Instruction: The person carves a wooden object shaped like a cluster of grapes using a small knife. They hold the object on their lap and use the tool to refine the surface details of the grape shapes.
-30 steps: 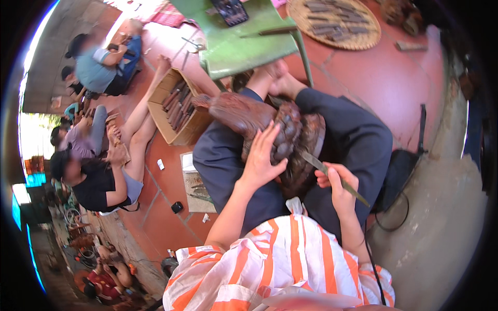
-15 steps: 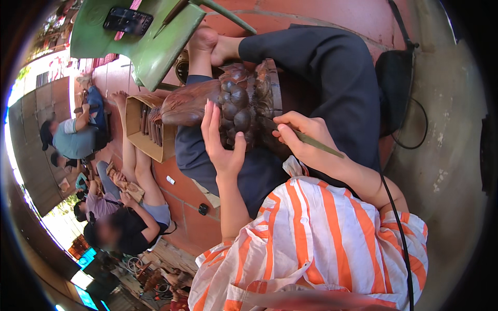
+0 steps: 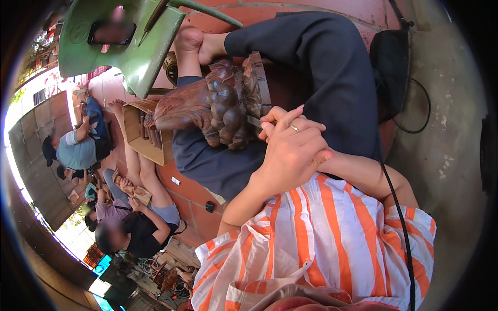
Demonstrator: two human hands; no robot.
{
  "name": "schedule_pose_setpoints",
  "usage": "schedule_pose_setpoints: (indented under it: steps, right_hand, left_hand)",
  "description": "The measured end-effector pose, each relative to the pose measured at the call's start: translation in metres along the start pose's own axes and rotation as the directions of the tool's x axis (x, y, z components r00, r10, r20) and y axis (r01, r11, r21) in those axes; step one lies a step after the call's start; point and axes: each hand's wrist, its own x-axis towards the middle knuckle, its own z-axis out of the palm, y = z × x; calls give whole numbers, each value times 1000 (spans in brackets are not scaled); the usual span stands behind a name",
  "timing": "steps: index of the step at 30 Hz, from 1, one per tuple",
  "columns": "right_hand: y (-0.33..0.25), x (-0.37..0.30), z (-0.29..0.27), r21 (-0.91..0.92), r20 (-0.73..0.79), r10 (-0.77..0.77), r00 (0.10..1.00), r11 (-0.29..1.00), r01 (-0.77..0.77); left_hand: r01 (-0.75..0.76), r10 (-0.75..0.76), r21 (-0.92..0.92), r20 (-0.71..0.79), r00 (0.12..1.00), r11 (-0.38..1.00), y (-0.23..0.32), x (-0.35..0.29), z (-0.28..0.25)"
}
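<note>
A dark brown wood carving with a cluster of round balls and a long smooth lobe lies across my folded legs. My left hand is laid over my right, its fingers wrapped across it. Beneath it, my right hand grips a narrow flat tool. The tool's greyish end points at the carving's ball cluster and base; most of its handle is hidden by the hands. Neither palm rests on the wood.
A green plastic chair at the upper left bears a phone and a thin pointed tool. A cardboard box with brown sticks stands left of the carving. Other people sit further left. A black cable runs along my right side.
My left hand has left the carving and moved right, onto my right hand. The right hand has moved slightly left and up with the tool. The view has shifted a little.
</note>
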Motion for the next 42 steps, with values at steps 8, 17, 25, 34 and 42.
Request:
schedule_pose_setpoints:
  steps: [8, 17, 25, 34, 42]
  right_hand:
    - [-6, 0, 1, 64, -2, 104, 995, 993, -103]
    - [-44, -13, 0, -65, 53, 140, 989, 989, -136]
    - [-36, -3, -5, -25, 188, 174, 967, 985, -172]
    - [-53, -4, -34, 25, 187, 272, 944, 959, -281]
    - [-62, 6, -36, -191, 373, 458, 807, 889, -416]
  left_hand:
    - [-29, 31, 48, -44, 999, 998, -2, 0, 3]
    - [-79, 74, 113, 49, 996, 990, 17, 5, 6]
    - [-27, 25, 125, 13, 1000, 992, 13, 2, 3]
    - [-118, 143, -133, 199, 970, 984, 28, -7, -11]
    - [-208, 209, -139, -6, 978, 968, 24, -22, 10]
